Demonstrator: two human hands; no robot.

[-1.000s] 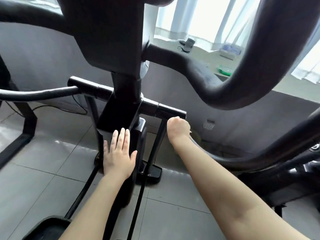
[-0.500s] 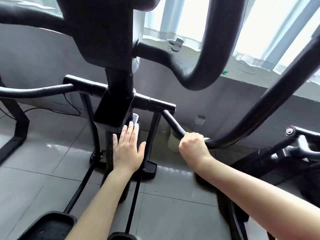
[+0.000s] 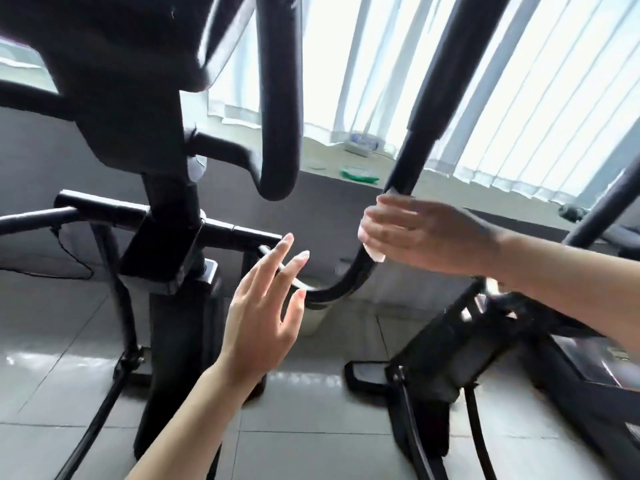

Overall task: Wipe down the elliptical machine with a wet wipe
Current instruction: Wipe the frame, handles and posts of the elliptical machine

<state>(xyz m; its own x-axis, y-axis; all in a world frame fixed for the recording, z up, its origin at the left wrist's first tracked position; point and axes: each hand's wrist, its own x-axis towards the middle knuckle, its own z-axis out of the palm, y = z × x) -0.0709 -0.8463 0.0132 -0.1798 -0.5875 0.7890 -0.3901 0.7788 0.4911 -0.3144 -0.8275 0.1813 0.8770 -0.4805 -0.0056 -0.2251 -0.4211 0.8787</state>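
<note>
Peeking out white beneath the right hand (image 3: 426, 233), the wet wipe (image 3: 375, 255) lay pressed against the elliptical's curved black arm bar (image 3: 349, 282) under its wrapping fingers (image 3: 384, 216), while the left hand (image 3: 263, 313) hovered nearby, fingers spread, holding nothing.

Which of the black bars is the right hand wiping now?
The curved handle bar rising toward the window at right: the right hand wraps it with the white wipe. The left hand hovers open, touching nothing.
</note>
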